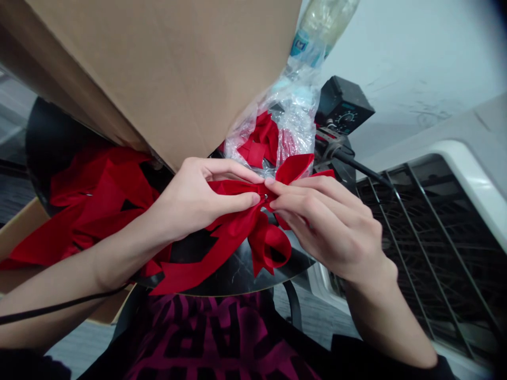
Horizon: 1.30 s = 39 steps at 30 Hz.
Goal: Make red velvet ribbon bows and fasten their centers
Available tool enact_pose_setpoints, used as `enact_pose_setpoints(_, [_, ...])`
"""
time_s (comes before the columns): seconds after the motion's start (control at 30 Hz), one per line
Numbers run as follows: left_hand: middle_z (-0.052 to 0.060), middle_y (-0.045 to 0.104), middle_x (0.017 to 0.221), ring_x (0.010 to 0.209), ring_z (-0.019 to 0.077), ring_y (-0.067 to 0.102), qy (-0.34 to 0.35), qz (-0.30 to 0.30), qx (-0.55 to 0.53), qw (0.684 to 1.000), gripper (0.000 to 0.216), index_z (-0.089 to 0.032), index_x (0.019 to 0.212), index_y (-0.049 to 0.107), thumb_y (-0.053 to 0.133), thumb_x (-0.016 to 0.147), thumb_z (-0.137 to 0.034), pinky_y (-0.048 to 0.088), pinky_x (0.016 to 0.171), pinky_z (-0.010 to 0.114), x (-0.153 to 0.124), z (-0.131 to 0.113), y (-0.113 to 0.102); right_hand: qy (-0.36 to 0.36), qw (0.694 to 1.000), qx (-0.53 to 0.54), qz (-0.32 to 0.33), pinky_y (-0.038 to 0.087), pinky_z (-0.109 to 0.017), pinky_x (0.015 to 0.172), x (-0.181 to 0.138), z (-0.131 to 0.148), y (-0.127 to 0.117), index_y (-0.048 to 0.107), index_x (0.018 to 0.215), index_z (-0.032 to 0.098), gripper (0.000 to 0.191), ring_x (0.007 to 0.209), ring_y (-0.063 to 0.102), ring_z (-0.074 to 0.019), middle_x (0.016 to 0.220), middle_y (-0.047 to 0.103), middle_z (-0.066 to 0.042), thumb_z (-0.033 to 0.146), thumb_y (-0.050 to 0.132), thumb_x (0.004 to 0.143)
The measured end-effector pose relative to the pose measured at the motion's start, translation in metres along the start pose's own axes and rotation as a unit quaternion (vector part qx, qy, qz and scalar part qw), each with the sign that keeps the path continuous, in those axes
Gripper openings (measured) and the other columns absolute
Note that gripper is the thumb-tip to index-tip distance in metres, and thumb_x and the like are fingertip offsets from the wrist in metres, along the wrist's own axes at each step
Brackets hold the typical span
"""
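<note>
Bright, even indoor light with soft shadows; strong wide-angle warping toward the edges, darkened corners, slight blur near the frame.

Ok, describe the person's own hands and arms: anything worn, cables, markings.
Both the left hand and right hand are bare: no gloves, rings or watch. The forearms are uncovered, with dark sleeve edges just visible at the bottom of the picture. A thin black cable runs along the left forearm.

A cardboard box (pixel 158 63) overhangs closely above, a plastic bag (pixel 285 121) crowds behind — open room only right, toward the wire rack (pixel 431 227).
</note>
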<state>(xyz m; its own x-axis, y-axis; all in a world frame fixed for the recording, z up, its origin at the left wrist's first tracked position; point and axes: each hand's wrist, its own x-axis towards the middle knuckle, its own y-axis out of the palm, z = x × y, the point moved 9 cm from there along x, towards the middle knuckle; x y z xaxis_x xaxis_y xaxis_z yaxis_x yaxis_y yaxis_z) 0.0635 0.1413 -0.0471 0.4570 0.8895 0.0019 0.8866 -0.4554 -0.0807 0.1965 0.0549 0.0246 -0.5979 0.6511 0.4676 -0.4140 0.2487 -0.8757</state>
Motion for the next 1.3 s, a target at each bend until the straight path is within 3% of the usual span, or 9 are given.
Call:
enact_pose_setpoints(0.13, [-0.001,0.085,0.106,0.105,0.0255,0.079,-0.014,-0.018,0.012,1.0,0.024,-0.027,0.102,0.085,0.088,0.079,-0.03,0.062,0.096,0.031,-0.001,0.001,-0.003,0.02,1.0,0.0,0.01,0.059,-0.044,0.095,-0.007,-0.003,0.005,0.063,0.119,0.025,0.028,0.117,0.069,-0.0256,0.147,0.066,-0.01,0.007,0.064,0.098])
enact_pose_setpoints(0.5, [-0.002,0.085,0.105,0.102,0.0264,0.079,0.013,-0.024,0.057,0.998,0.012,-0.029,0.096,0.086,0.081,0.086,-0.03,0.061,0.098,0.035,-0.003,-0.008,-0.002,0.027,1.0,-0.007,-0.011,0.058,-0.041,0.095,-0.002,-0.003,0.006,0.063,0.119,0.021,0.03,0.11,0.073,-0.0248,0.13,0.075,-0.01,0.005,0.068,0.095])
enact_pose_setpoints(0.77, [-0.003,0.086,0.102,0.101,0.0265,0.08,0.025,-0.038,0.091,0.995,0.012,-0.027,0.096,0.087,0.079,0.086,-0.026,0.062,0.098,0.036,-0.005,-0.009,0.001,0.039,0.998,-0.036,0.047,0.055,-0.041,0.099,0.002,-0.007,0.017,0.061,0.124,0.019,0.022,0.116,0.07,-0.0259,0.132,0.071,-0.015,0.012,0.056,0.104])
enact_pose_setpoints(0.97, [0.0,0.086,0.099,0.098,0.0277,0.081,-0.001,-0.024,0.099,0.995,0.01,-0.025,0.09,0.087,0.081,0.083,-0.027,0.062,0.094,0.035,-0.005,-0.004,0.001,0.089,0.995,0.027,0.048,0.056,-0.034,0.089,0.011,-0.017,0.017,0.065,0.112,0.019,0.012,0.1,0.072,-0.0208,0.116,0.075,-0.01,0.017,0.056,0.105])
enact_pose_setpoints(1.13, [0.0,0.085,0.094,0.093,0.0251,0.08,0.006,0.019,0.088,0.996,0.004,-0.023,0.086,0.08,0.079,0.082,-0.024,0.062,0.088,0.032,-0.005,-0.004,0.009,0.227,0.958,0.151,0.086,0.047,-0.025,0.062,0.01,-0.045,0.022,0.072,0.107,0.021,0.01,0.062,0.062,-0.0112,0.083,0.074,0.002,0.022,0.072,0.097])
enact_pose_setpoints(1.23, [0.0,0.084,0.098,0.086,0.0225,0.081,-0.031,0.042,0.035,0.998,0.035,-0.025,0.104,0.069,0.086,0.074,-0.02,0.063,0.079,0.029,-0.003,0.001,0.014,0.277,0.929,0.216,0.116,0.04,-0.025,0.057,0.007,-0.055,0.029,0.078,0.093,0.02,0.003,0.053,0.052,-0.0086,0.066,0.067,0.005,0.023,0.077,0.092])
enact_pose_setpoints(1.3, [0.0,0.084,0.102,0.09,0.0224,0.081,-0.049,0.058,0.021,0.997,0.044,-0.024,0.109,0.068,0.089,0.07,-0.019,0.064,0.082,0.029,-0.001,0.003,0.015,0.29,0.918,0.243,0.118,0.038,-0.026,0.057,0.007,-0.058,0.03,0.08,0.088,0.02,0.005,0.053,0.05,-0.0084,0.061,0.064,0.005,0.025,0.08,0.09])
